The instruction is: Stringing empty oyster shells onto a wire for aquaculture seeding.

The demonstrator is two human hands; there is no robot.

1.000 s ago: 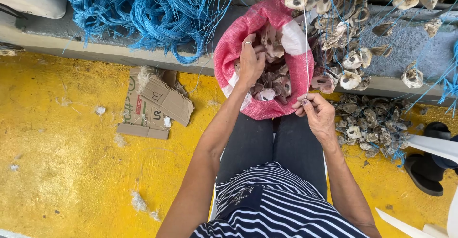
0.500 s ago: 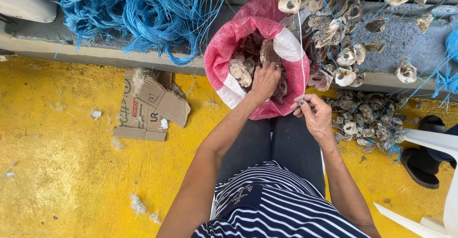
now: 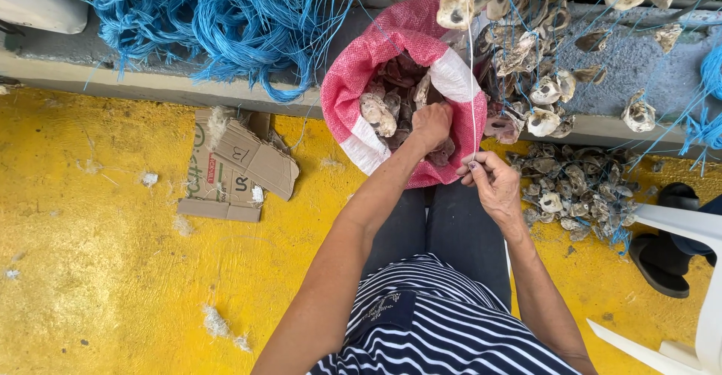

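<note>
Two hands out: left hand (image 3: pixel 432 125) curled among sack (image 3: pixel 353 89) shells (image 3: pixel 376 113), right hand (image 3: pixel 489 183) pinching line (image 3: pixel 471 81).

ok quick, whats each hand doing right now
Left hand: closed on an oyster shell inside the pink mesh sack.
Right hand: fingers pinched on a thin line.

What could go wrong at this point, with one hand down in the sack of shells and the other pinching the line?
The left hand is reaching among rough shells in the pink sack; their edges look sharp enough to cut bare fingers. The right hand pinches a thin line that runs up past strung shells; it could snag there or slip from the grip. The sack leans against the knees and might tip.
</note>
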